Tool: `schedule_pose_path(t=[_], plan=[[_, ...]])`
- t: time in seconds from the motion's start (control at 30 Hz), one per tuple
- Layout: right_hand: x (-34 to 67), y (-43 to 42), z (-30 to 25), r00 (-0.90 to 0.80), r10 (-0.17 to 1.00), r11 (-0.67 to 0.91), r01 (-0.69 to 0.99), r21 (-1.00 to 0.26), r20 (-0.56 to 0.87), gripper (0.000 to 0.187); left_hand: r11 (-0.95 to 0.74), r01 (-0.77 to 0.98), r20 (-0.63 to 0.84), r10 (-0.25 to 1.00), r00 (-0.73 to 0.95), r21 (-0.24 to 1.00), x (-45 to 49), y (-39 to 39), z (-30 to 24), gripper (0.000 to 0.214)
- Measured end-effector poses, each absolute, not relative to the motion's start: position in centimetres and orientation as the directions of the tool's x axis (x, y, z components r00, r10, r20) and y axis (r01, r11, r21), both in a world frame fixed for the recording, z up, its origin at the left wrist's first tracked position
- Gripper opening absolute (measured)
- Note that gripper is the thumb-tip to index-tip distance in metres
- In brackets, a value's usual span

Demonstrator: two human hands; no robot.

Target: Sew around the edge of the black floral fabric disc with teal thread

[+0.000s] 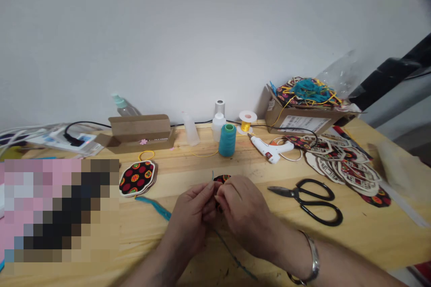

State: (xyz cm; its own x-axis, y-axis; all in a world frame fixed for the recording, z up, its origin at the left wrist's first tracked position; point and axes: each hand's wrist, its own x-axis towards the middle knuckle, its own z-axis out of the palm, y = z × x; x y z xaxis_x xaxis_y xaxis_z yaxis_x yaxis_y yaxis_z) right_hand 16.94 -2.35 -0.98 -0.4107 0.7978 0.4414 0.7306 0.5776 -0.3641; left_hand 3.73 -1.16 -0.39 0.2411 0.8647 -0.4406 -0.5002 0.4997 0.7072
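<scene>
My left hand (198,204) and my right hand (244,206) meet at the middle of the wooden table, fingertips pinched close together. A thin teal thread (232,253) trails down from between them, and a short end of it stands up above the left fingers. Behind the fingers lies a dark patterned piece (222,178) with red and orange spots, mostly hidden by my hands. To the left rests a stack of black floral pieces (137,177) with cream edges, a yellow loop at its top and a teal tassel (156,207) below.
Black-handled scissors (299,197) lie at right, near a white glue gun (272,149). A teal thread cone (227,140) and yellow cord spool (247,123) stand behind. Cut-out pieces (357,166) pile before a full cardboard box (299,119). An open narrow box (139,136) sits back left.
</scene>
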Motion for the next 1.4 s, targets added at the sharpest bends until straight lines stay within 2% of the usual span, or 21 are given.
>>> schedule_pose_path(t=[0.23, 0.77, 1.0, 1.07, 1.17, 1.3, 1.4], plan=[[16.8, -2.6, -1.5, -0.467, 0.780, 0.608, 0.721, -0.331, 0.416, 0.014, 0.484, -0.526, -0.422, 0.874, 0.243, 0.699, 3.7, -1.1, -0.4, 0.020], [17.0, -2.5, -1.6, -0.510, 0.782, 0.617, 0.718, -0.323, 0.359, 0.015, 0.483, -0.492, -0.427, 0.874, 0.231, 0.724, 3.7, -1.2, -0.3, 0.020], [17.2, -2.2, -1.4, -0.499, 0.776, 0.625, 0.686, -0.372, 0.385, 0.015, 0.474, -0.458, -0.429, 0.879, 0.206, 0.752, 3.7, -1.2, -0.6, 0.019], [17.4, -2.0, -0.9, -0.459, 0.804, 0.592, 0.676, -0.439, 0.378, 0.015, 0.460, -0.448, -0.421, 0.887, 0.190, 0.766, 3.7, -1.2, -0.7, 0.020], [17.8, -1.4, -0.1, -0.309, 0.900, 0.437, 0.620, -0.652, 0.309, 0.014, 0.437, -0.428, -0.406, 0.899, 0.166, 0.791, 3.8, -1.2, -0.6, 0.021], [18.0, -0.5, 0.3, -0.149, 0.986, 0.128, 0.365, -0.922, 0.078, 0.011, 0.428, -0.367, -0.395, 0.904, 0.165, 0.826, 3.8, -1.5, -0.5, 0.022], [17.7, -0.2, 0.3, -0.132, 0.987, -0.071, 0.144, -0.987, -0.091, 0.010, 0.417, -0.284, -0.387, 0.909, 0.156, 0.864, 3.7, -1.6, -0.4, 0.024]])
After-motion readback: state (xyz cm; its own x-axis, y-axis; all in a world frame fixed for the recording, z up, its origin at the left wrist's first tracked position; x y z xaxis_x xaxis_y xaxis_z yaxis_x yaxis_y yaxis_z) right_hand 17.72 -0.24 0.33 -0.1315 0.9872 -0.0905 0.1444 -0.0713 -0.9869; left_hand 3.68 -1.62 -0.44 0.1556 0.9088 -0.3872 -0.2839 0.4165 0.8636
